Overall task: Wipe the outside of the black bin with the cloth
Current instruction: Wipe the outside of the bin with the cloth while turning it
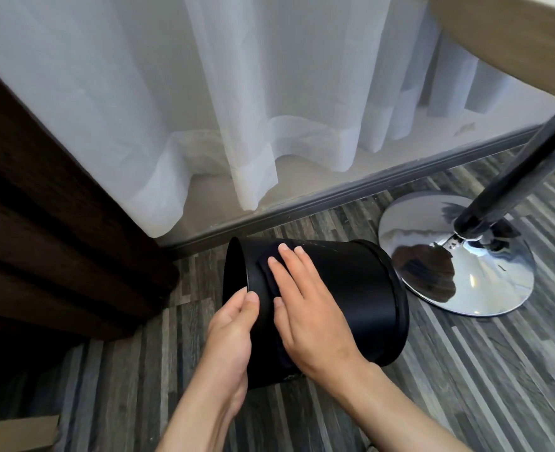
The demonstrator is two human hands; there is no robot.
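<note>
The black bin [351, 288] lies tilted on its side on the striped wood floor, its open mouth facing left. My left hand [233, 334] grips the bin's rim at the lower left, thumb on the outside wall. My right hand [305, 301] lies flat on the bin's side, fingers spread, pressing a dark cloth [266, 269] against the wall. The cloth is almost the same colour as the bin; only its edges show around my fingers and beneath my palm.
A chrome pedestal base [458, 259] with a dark pole stands just right of the bin, under a wooden tabletop [511, 37]. White sheer curtains [237, 93] hang behind along the baseboard. A dark brown curtain [41, 223] is at left. Cardboard [15, 432] lies at the bottom left.
</note>
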